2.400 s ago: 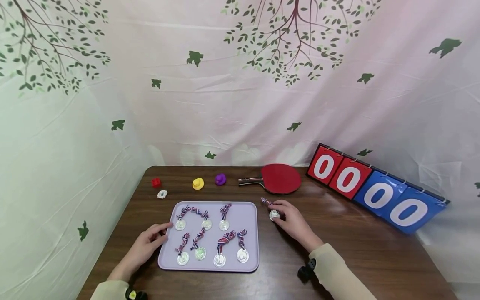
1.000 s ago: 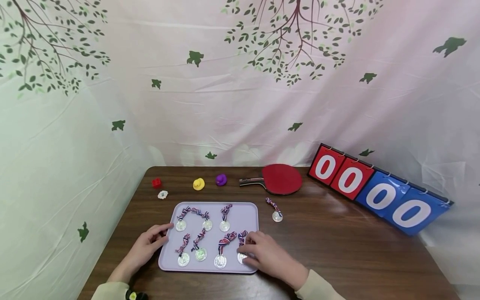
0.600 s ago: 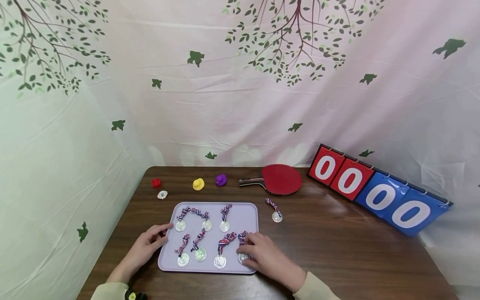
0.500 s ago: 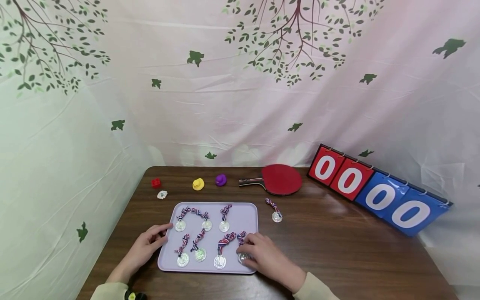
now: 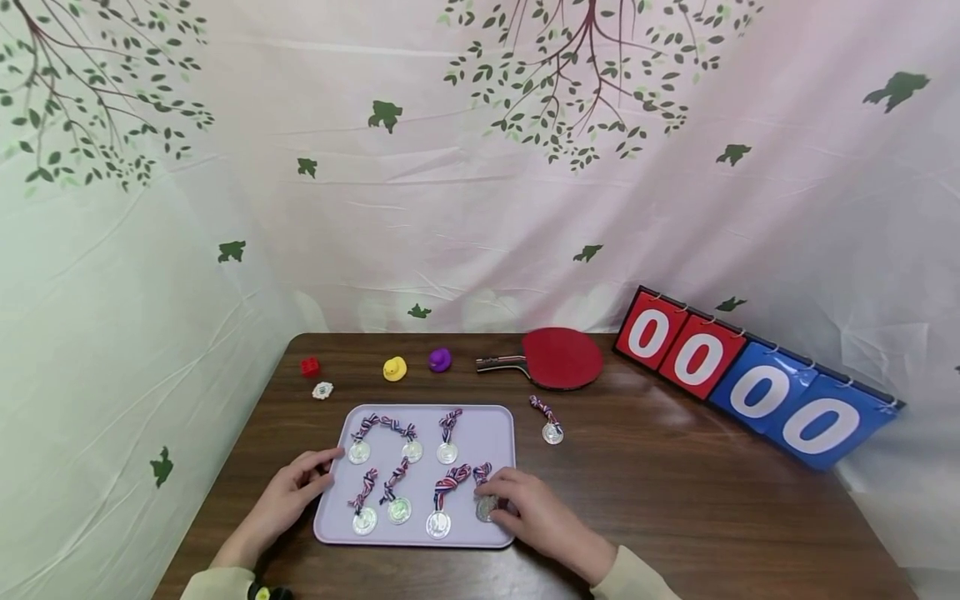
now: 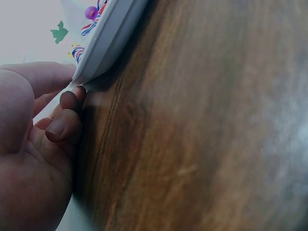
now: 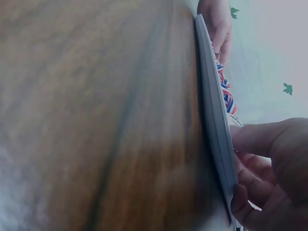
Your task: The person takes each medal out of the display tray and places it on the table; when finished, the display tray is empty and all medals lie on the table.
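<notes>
A lilac tray [image 5: 420,542] lies on the table with several silver medals, each on a knotted striped ribbon. My left hand [image 5: 288,496] is at the tray's left edge; in the left wrist view its thumb and curled fingers hold the rim. At the tray's right side my right hand [image 5: 536,512] pinches the lower right medal [image 5: 485,508], which looks slightly tilted, with the fingers hiding part of it. Left of it lies another medal [image 5: 438,524]. One more medal [image 5: 552,432] rests on the table to the right of the tray.
Along the back are a red toy brick [image 5: 310,367], a small white badge-like piece [image 5: 322,390], a yellow duck [image 5: 394,368], a purple duck [image 5: 439,360] and a table tennis bat [image 5: 562,358]. A flip scoreboard [image 5: 757,383] showing zeros stands at the right.
My right hand has let go of the medal on the table and come left and nearer to the tray. There the lower right medal has just tipped in its fingers. The left hand stays put.
</notes>
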Motion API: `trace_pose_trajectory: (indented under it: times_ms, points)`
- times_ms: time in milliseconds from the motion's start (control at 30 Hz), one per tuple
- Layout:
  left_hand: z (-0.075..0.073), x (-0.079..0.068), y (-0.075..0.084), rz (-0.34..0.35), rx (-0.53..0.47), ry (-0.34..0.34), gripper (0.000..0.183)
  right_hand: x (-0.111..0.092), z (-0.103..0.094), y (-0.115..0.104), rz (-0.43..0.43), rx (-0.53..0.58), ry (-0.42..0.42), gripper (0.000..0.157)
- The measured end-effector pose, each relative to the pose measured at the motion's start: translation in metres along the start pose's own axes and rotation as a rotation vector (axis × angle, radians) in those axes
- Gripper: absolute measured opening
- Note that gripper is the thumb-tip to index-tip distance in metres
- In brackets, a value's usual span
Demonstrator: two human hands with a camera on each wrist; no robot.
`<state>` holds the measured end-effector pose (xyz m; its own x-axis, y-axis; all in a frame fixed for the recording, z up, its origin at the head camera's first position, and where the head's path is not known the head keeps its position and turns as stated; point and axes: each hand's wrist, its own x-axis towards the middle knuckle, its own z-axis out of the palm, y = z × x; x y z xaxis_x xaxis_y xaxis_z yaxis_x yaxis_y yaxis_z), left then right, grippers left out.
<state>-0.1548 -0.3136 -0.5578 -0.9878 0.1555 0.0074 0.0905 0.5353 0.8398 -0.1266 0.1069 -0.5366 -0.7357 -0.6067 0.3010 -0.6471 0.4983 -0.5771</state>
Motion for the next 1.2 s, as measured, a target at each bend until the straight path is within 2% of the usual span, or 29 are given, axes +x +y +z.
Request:
trace_pose_trajectory:
  times_ms: [100, 233, 367, 533, 700, 900, 1033, 1200]
  points:
    - [0.000, 0.000, 0.000, -0.017, -0.003, -0.003, 0.033, -0.002, -0.004, 0.002, 0.043, 0.112, -0.004, 0.033]
    - [0.000, 0.000, 0.001, -0.039, -0.003, -0.007, 0.033, -0.004, -0.006, 0.008, 0.026, 0.205, 0.028, 0.035]
    - [0.000, 0.000, 0.001, -0.045, -0.007, -0.008, 0.033, -0.005, -0.012, 0.013, -0.016, 0.231, 0.083, 0.038]
    - [0.000, 0.000, 0.001, -0.036, -0.015, -0.008, 0.034, -0.008, -0.025, 0.024, 0.010, 0.259, 0.144, 0.038]
    - [0.000, 0.000, 0.000, -0.036, -0.011, -0.008, 0.034, -0.016, -0.046, 0.045, 0.097, 0.220, 0.210, 0.036]
    - [0.000, 0.001, -0.001, -0.031, -0.006, -0.005, 0.035, -0.031, -0.075, 0.079, 0.261, 0.156, 0.250, 0.037]
    - [0.000, 0.000, -0.001, -0.021, -0.009, -0.006, 0.035, -0.043, -0.088, 0.101, 0.360, 0.076, 0.271, 0.039]
    - [0.000, 0.001, 0.000, -0.034, 0.000, -0.004, 0.035, -0.051, -0.095, 0.117, 0.451, -0.050, 0.251, 0.039]
